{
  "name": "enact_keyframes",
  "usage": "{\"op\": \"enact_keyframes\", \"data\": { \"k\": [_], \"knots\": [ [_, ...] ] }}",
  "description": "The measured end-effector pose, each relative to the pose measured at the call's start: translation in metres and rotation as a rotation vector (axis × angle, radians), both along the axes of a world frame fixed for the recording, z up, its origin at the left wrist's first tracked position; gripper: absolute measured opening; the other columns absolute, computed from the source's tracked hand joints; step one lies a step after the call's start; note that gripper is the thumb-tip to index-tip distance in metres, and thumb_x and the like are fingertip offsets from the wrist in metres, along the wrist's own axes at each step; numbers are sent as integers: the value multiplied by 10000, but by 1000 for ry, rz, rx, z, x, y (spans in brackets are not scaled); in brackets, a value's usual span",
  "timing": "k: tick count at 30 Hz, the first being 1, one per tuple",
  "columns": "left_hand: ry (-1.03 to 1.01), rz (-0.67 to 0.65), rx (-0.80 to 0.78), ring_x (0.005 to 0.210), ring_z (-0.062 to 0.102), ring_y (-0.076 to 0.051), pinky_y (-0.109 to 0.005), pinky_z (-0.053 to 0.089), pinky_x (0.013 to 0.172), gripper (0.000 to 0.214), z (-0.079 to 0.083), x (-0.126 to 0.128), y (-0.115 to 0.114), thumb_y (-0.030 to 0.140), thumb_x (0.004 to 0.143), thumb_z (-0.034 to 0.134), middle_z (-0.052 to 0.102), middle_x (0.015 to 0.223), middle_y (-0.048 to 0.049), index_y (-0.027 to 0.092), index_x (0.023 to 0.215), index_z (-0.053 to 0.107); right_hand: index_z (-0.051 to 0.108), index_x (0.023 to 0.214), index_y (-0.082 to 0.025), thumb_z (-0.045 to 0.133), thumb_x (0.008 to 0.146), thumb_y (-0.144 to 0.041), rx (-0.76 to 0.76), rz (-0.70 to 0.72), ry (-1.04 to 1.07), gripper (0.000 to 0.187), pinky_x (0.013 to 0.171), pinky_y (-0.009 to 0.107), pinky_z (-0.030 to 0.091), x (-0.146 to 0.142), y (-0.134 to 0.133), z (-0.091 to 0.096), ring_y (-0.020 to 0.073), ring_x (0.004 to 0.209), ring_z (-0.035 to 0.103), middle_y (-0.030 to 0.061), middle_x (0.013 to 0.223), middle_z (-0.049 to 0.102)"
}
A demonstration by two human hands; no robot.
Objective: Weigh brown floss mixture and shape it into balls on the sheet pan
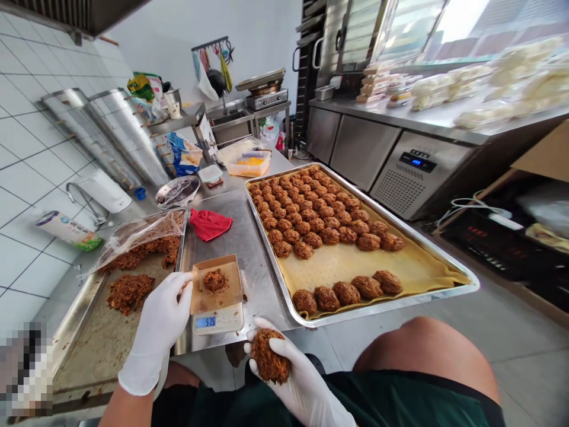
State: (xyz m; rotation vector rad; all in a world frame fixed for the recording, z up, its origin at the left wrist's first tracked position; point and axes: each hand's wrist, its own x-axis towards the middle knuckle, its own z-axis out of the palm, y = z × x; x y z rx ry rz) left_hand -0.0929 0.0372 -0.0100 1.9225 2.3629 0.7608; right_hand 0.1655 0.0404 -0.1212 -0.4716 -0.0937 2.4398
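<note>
Both my hands wear white gloves. My right hand (297, 376) is closed around a brown crumbly ball of mixture (269, 356), held low over my lap. My left hand (159, 325) reaches toward the small digital scale (219, 322), its fingertips touching the brown paper tray (217, 293) on top, where a small lump of mixture (216, 280) lies. The scale's display is lit. To the right a large baking tray (444, 261) with a yellow liner carries several rows of shaped brown balls (311, 213).
A metal tray (89, 350) at the left holds loose mixture (128, 290) and a plastic-covered pile. A red cloth (210, 224), a metal bowl (178, 191), containers and a tap stand behind. Steel counters and an oven lie at the right.
</note>
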Motion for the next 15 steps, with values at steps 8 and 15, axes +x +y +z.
{"op": "enact_keyframes", "data": {
  "k": [8, 15],
  "knots": [
    [37, -72, -49, 1033, 644, -227, -348, 483, 904, 231, -1, 0, 5, 269, 939, 442, 690, 1104, -48, 231, 1035, 648, 636, 1157, -203, 672, 789, -189, -10, -17, -11, 370, 830, 372, 492, 1, 0, -2, 235, 938, 692, 86, 1042, 735],
    [-39, -126, -100, 1036, 641, -220, -359, 484, 924, 208, 7, 22, 10, 268, 946, 478, 687, 1096, -45, 238, 1041, 660, 651, 1128, -211, 677, 768, -174, 1, -49, -12, 363, 804, 371, 493, 2, 1, -3, 238, 918, 687, 75, 1022, 733]
  ]
}}
